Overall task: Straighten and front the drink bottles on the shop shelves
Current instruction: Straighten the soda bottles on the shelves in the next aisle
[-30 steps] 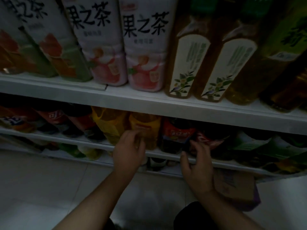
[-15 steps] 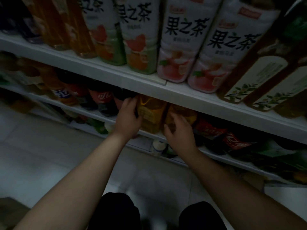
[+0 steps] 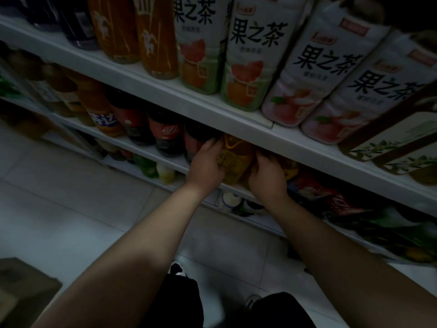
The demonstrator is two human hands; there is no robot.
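A yellow-labelled tea bottle [image 3: 236, 157] stands on the middle shelf [image 3: 142, 145], under the lip of the upper shelf [image 3: 212, 110]. My left hand [image 3: 205, 165] grips its left side, fingers curled round it. On its right side my right hand [image 3: 267, 178] curls round it too, fingers reaching into the gap beside a second yellow bottle [image 3: 289, 165]. Dark cola bottles with red labels [image 3: 166, 133] stand just left of my left hand. The bottle's top is hidden by the upper shelf.
Tall white fruit-tea bottles [image 3: 257, 50] and orange bottles [image 3: 158, 39] fill the upper shelf. Red-labelled bottles [image 3: 331, 200] continue to the right on the middle shelf. A lower shelf holds small bottles [image 3: 165, 172]. A cardboard box [image 3: 21, 292] sits on the tiled floor at lower left.
Both hands moved left along the middle shelf, from the red-labelled bottles to the yellow tea bottle, and closed on its two sides. The view swung left and tilted.
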